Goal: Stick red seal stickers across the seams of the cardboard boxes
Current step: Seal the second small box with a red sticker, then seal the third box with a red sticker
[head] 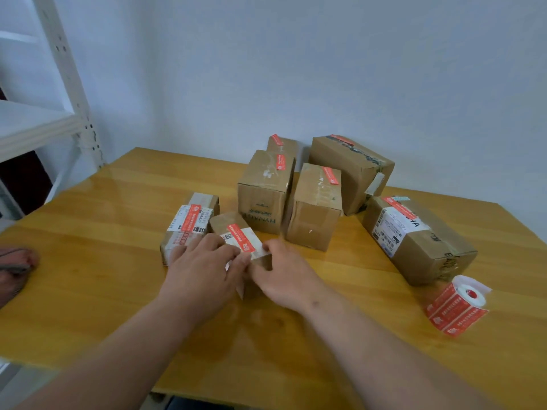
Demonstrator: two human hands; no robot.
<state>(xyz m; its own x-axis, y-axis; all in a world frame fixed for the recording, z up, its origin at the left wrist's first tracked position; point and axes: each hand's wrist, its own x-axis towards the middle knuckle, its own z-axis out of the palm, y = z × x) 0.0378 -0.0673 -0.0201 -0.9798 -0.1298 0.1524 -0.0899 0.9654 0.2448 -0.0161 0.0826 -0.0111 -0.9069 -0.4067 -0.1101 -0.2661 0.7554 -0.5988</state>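
Both hands meet on a small cardboard box (233, 232) at the middle of the tabletop (88, 261), just in front of the cluster of larger boxes. The box lies with its long axis running from far-left to near-right, and a red seal sticker (241, 237) runs along its top in the same slant, crossing a white label with a barcode.

The left hand (204, 270) lies over the box's near-left side, fingers fairly straight and spread, the tips pressing on the top near the sticker. The right hand (284, 276) has thumb and fingers curled at the box's near-right end — it seems to pinch the corner, though motion blur leaves the exact grip hard to make out. The box's front face is hidden behind both hands.

Just left of it, touching or nearly so, a flat box (189, 223) carries its own red sticker. Behind stand five more boxes, each already bearing a red strip; the one farthest back is mostly hidden. A sticker roll (457, 306) lies on its side near the right edge, well apart from the hands — its loose end trails toward the viewer. At far left a brownish object is cut off by the frame.
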